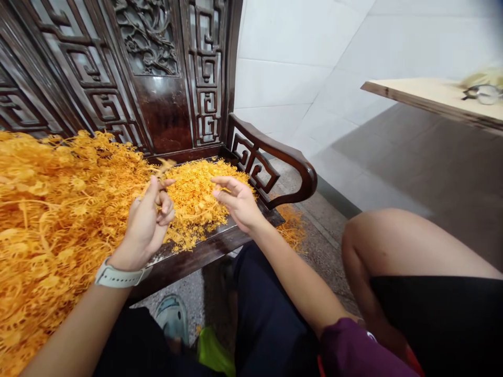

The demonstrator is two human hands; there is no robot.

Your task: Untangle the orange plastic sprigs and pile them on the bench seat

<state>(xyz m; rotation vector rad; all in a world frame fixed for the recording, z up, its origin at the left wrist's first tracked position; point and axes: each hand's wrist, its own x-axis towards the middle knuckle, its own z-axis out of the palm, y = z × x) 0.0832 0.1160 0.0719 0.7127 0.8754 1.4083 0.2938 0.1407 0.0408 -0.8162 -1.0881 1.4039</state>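
Observation:
My left hand (151, 217), with a pale watch strap at the wrist, is closed. A blurred yellow-orange plastic flower piece (166, 166) sticks up at its thumb and forefinger. To its right, my right hand (236, 201) has thumb and forefinger brought together in a pinch. Whatever is between those fingertips is too small to make out. Below both hands lies a pile of small loose orange florets (196, 188) on the dark wooden bench (212, 243). A far larger heap of stringy, branched orange plastic flower pieces (51, 209) fills the left side.
The bench has a carved back (165, 115) and a curved armrest (291, 162). More orange pieces (293, 228) lie on the floor beyond it. Another person's bare knee (377, 241) is close at right. Glasses (487, 94) rest on a board (424, 89).

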